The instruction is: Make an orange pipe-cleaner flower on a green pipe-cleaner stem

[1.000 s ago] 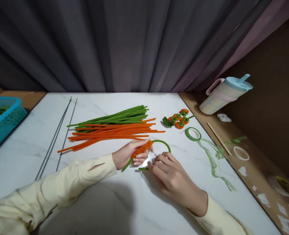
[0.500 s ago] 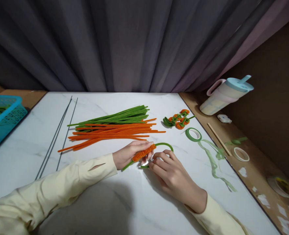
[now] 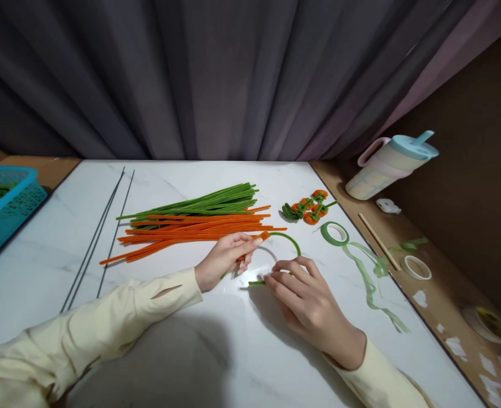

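My left hand (image 3: pixel 224 258) is closed around a coiled orange pipe cleaner (image 3: pixel 264 235); only its upper end shows past the fingers. From that coil a green pipe cleaner (image 3: pixel 295 241) arcs over to the right. My right hand (image 3: pixel 308 294) pinches this green stem near its free end, which points left below the coil. Behind the left hand lie loose orange pipe cleaners (image 3: pixel 182 232) and, farther back, a bundle of green pipe cleaners (image 3: pixel 203 203). Small orange and green finished pieces (image 3: pixel 312 207) sit at the back right.
A roll of green tape (image 3: pixel 334 233) with a loose strip lies right of my hands. Thin dark wires (image 3: pixel 95 238) run along the left, near a blue basket (image 3: pixel 10 226). On the right edge stand a tumbler (image 3: pixel 389 167), a wooden stick (image 3: pixel 378 241) and a tape ring (image 3: pixel 416 267).
My left hand has turned and risen slightly, so its fingers now cover most of the orange coil. The green stem's arc has shifted, and my right hand has moved a little right.
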A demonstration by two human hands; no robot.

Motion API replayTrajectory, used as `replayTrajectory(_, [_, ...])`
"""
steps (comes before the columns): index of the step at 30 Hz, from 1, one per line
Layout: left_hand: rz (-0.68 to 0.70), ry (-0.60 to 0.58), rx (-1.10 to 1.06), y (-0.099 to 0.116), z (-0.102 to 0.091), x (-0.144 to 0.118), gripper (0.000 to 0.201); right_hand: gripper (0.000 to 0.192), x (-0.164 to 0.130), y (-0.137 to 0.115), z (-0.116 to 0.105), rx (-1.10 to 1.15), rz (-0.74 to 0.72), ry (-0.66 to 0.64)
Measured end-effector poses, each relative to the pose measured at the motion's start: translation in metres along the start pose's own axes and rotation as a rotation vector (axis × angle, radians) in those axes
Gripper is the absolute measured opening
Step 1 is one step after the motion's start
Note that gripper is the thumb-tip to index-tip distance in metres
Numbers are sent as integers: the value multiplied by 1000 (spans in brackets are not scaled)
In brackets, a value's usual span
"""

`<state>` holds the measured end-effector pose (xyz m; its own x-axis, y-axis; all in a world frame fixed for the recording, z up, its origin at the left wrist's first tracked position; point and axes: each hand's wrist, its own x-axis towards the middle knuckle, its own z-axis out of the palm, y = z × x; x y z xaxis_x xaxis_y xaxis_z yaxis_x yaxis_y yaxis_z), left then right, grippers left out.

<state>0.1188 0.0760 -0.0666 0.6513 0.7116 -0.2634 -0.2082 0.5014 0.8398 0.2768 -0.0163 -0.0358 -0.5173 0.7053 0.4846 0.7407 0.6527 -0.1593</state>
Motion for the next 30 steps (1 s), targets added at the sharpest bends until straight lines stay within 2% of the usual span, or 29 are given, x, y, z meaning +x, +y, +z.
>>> replayTrajectory(4, [-36,-45,119,2,-1,-1,33,19,2,-4,-6,-43,-22,86])
replayTrajectory(9, [-147,-100,59,4,0,-3,37,23,2,-7,-10,-85,-18,150])
replayTrajectory(16, [-184,-158,55,3,-1,-3,43,19,4,-6,-7,-75,-55,169])
replayTrajectory(22, [-188,-193,102,3,-2,-4,46,16,2,-4,-1,-50,-82,110])
replayTrajectory(30, [-289,-395,209,13,-4,2,52,16,6,-6,0,10,-255,-12])
